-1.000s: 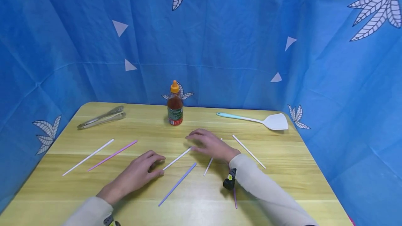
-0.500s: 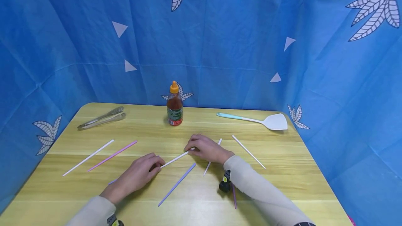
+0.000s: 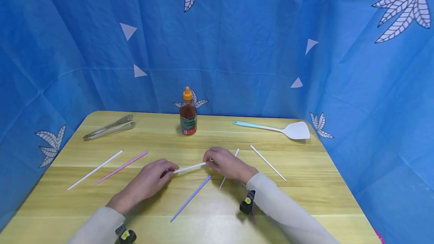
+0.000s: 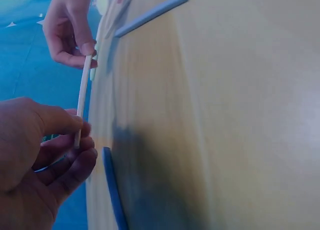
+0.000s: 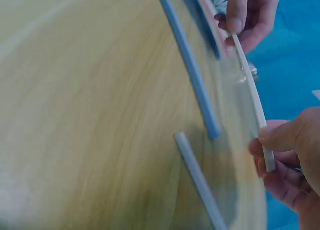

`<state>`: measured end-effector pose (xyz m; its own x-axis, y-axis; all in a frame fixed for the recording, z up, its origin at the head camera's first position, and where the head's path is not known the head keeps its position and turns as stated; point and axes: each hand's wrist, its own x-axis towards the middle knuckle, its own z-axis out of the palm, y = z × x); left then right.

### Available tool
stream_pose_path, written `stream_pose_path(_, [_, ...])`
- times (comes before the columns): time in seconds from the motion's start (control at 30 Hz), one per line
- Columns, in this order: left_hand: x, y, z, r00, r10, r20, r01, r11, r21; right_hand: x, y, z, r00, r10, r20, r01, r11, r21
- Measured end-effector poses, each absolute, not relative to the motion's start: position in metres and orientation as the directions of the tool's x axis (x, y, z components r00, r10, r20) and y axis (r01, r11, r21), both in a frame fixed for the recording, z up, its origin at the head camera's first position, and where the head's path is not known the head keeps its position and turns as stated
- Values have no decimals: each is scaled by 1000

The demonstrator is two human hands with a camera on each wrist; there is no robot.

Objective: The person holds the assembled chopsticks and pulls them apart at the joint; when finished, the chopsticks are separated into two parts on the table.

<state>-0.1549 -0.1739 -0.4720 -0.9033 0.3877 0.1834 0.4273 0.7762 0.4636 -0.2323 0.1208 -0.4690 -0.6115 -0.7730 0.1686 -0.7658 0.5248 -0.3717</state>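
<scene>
The step in hand looks to be a 2-handed hold: the left hand (image 3: 149, 180) and right hand (image 3: 226, 163) have fingers (image 4: 61, 119) pinched narrow near opposite ends of a white stick (image 3: 190, 168), nearer the camera than the bottle (image 3: 188, 114). The next move calls for level, matched grips. The bottle's green label (image 3: 188, 122) is unreadable.

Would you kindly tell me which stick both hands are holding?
The white stick pinched near one end by the left hand and near the other by the right hand; the other sticks lie on the table.
</scene>
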Motion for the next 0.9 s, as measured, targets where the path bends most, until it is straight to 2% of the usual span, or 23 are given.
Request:
stream_pose_path(0.13, [-159, -167, -468, -904, 393, 167, 423, 773, 474, -221, 127, -461, -644, -741, 187, -746, 556, -366])
stream_pose_path(0.37, [-165, -155, -466, -891, 417, 182, 450, 753, 479, -207, 138, -459, -651, -722, 232, -748, 560, -356])
stream_pose_path(0.6, [-170, -143, -467, -887, 430, 170, 458, 767, 450, -195, 145, -465, -686, -666, 293, -724, 586, -364])
stream_pose_path(0.9, [-170, -138, -467, -847, 476, 237, 532, 739, 413, -188, 150, -472, -665, -650, 368, -747, 569, -346])
